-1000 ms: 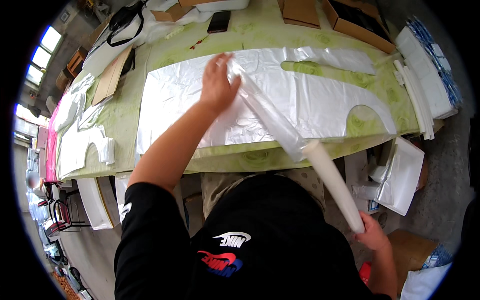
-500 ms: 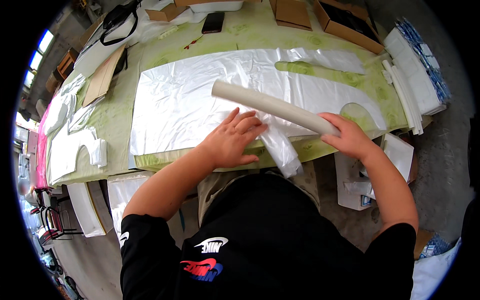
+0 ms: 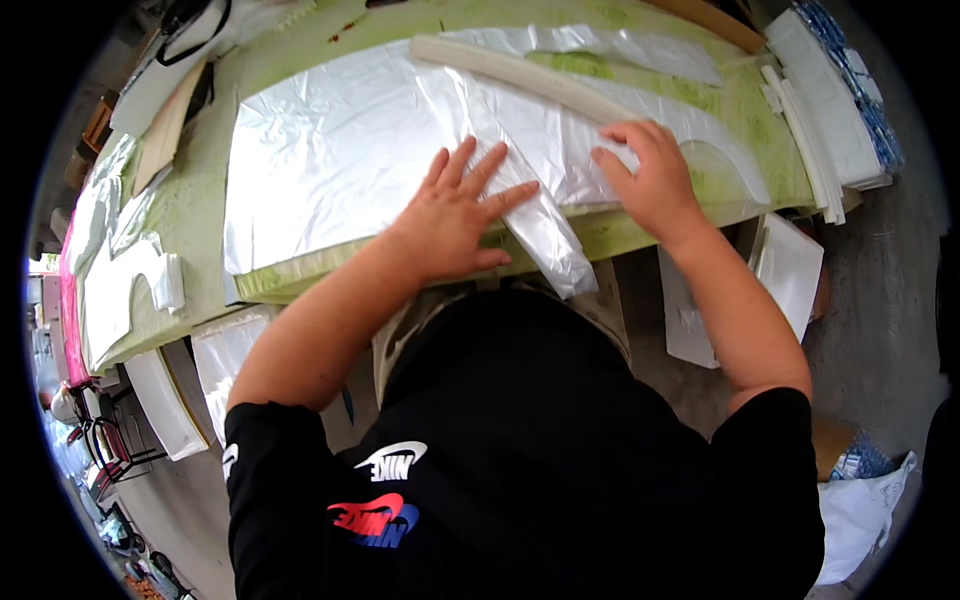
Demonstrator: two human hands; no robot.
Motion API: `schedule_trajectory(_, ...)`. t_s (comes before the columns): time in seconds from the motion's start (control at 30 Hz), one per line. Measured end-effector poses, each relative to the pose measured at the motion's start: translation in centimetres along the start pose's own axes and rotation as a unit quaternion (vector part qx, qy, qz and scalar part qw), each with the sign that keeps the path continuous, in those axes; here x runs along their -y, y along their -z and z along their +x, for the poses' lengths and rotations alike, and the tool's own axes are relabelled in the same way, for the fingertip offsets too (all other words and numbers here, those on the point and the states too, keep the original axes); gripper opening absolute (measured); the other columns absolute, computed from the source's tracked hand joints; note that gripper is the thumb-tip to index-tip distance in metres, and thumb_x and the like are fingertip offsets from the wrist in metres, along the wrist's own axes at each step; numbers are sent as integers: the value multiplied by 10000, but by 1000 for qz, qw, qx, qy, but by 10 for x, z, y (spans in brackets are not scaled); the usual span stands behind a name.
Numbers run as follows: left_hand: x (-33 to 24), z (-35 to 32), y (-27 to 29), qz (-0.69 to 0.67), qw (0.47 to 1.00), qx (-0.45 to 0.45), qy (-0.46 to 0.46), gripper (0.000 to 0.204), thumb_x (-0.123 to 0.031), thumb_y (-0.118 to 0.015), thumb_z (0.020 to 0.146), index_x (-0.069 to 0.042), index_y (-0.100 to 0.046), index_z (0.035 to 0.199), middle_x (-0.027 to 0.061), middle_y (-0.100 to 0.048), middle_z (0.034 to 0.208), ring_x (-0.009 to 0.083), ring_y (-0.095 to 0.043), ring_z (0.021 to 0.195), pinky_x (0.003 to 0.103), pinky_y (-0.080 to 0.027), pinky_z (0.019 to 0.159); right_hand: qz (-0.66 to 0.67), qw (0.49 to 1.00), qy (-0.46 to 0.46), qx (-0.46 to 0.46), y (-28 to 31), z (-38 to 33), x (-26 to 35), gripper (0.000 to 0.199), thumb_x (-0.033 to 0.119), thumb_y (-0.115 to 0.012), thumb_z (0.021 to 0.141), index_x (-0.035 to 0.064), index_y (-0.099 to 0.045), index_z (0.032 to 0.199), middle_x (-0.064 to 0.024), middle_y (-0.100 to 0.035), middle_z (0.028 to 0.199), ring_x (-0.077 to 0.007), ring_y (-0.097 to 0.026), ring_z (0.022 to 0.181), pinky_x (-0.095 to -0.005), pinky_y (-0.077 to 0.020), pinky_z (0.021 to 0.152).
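Rolled farther from the near edge since half a second ago: white roll [image 3: 520, 72], long axis slanting from far-left toward right hand [image 3: 650, 180], fingers open on its end. Left hand [image 3: 455, 215] flat, splayed on clear film sheet [image 3: 330, 160] over green table [image 3: 200, 200]. White stacked packs [image 3: 830, 110] at right edge.

White foam stack [image 3: 835, 110], cardboard [image 3: 165, 125]

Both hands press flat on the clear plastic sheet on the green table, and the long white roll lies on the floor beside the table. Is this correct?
Not quite. The long white roll lies on the clear plastic sheet on the green table, not on the floor; the head view shows it just beyond the right hand. The rest holds: the left hand and the right hand both press flat on the sheet.
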State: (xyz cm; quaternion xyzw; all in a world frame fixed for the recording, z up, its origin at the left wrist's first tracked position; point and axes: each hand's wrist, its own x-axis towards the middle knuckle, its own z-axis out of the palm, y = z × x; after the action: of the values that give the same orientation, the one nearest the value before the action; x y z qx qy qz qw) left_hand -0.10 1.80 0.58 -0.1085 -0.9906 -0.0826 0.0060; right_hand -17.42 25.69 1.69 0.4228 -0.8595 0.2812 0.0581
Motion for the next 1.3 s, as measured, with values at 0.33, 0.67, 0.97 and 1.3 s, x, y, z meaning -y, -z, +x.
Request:
schedule_trajectory(0.33, 14, 47, -12, -94, 981, -92, 142, 742, -532, -440, 1041, -64, -306, 1601, 204, -226, 1680, 390, -120, 1576, 500, -88, 1282, 442, 735, -422, 293, -27, -39, 52, 508, 465, -613, 1023, -5, -666, 1208, -36, -671, 1099, -101, -592, 971, -285, -488, 804)
schedule_trajectory(0.67, -18, 65, -19, 32, 988, -28, 151, 747, -567, -502, 1006, -178, -316, 1616, 224, -226, 1675, 442, -130, 1563, 520, -97, 1278, 529, 680, -392, 322, -47, -66, 62, 334, 252, -582, 1039, -40, -687, 1162, -107, -746, 1013, -161, -701, 891, -300, -550, 807)
schedule_trajectory(0.97, 38, 37, 0, -203, 953, -219, -53, 762, -95, -652, 822, -112, -424, 1549, 172, -352, 1630, 404, -302, 1515, 498, -275, 1246, 639, 607, -364, 300, -26, -74, 71, 355, 247, -594, 1042, -59, -672, 1206, -122, -739, 1059, -177, -708, 939, -315, -568, 860)
schedule_trajectory(1.3, 2, -11, -5, -87, 996, -38, 4, 593, -163, -613, 924, -135, -492, 1504, 91, -407, 1617, 309, -313, 1527, 511, -211, 1265, 591, 718, -215, 298, -7, -77, 74, 405, 324, -520, 1090, -37, -704, 1080, -58, -707, 1013, -115, -630, 933, -289, -508, 890)
